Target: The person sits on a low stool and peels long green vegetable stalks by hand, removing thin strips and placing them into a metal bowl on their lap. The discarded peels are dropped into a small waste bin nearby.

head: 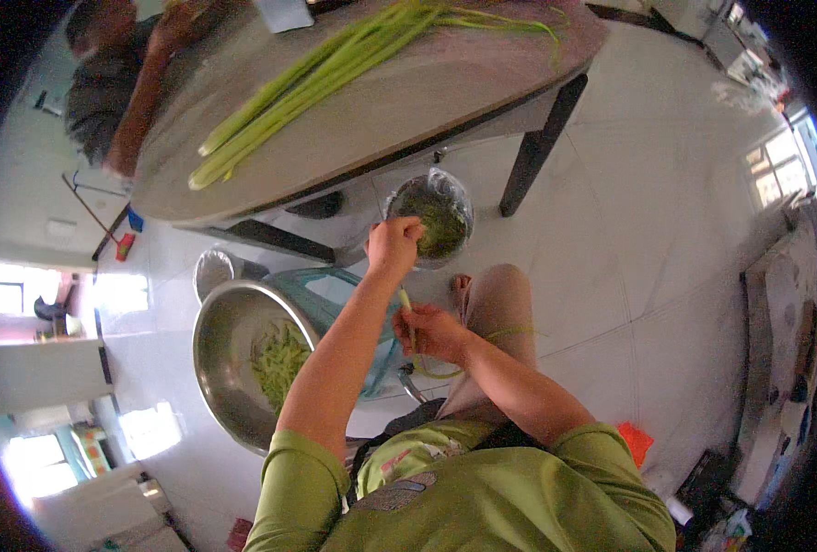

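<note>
My right hand point(432, 334) is closed around a thin, pale green vegetable stalk point(405, 299), held upright above my lap. A thin green strand hangs below that hand. My left hand point(393, 247) is just beyond the stalk's tip, over the near rim of a waste bin point(469, 207) lined with clear plastic. Its fingers are pinched together, and whether anything is between them is hidden. Green scraps point(439, 224) lie inside the bin. To my left, a wide stainless steel basin point(225, 359) contains a pile of cut green pieces point(280, 362).
Long green stalks point(311, 86) lie across a table point(408, 103) with dark legs point(543, 148). Another person point(128, 131) is at its far left. A teal translucent object point(332, 290) and a plastic-lined container point(213, 270) stand beside the basin. A broom point(124, 246) leans by the wall.
</note>
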Motion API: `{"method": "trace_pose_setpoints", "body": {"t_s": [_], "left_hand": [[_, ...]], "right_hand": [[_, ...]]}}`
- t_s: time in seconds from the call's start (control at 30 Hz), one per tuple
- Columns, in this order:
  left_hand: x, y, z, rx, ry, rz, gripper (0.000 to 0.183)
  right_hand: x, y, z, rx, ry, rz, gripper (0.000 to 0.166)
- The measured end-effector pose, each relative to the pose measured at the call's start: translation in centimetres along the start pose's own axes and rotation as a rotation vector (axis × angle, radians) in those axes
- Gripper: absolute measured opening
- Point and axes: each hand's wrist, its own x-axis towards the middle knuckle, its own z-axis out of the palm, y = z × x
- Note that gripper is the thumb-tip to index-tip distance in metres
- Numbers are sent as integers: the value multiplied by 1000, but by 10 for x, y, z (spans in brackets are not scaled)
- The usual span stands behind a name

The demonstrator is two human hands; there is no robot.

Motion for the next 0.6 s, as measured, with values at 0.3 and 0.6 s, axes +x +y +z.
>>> {"method": "trace_pose_setpoints", "body": {"t_s": [0.3, 0.6], "left_hand": [[54, -3, 31, 155, -287, -183, 26], [72, -26, 46, 277, -433, -128, 26]], "right_hand": [[23, -5, 6, -156, -78, -45, 27], [33, 0, 4, -238, -73, -122, 26]]}}
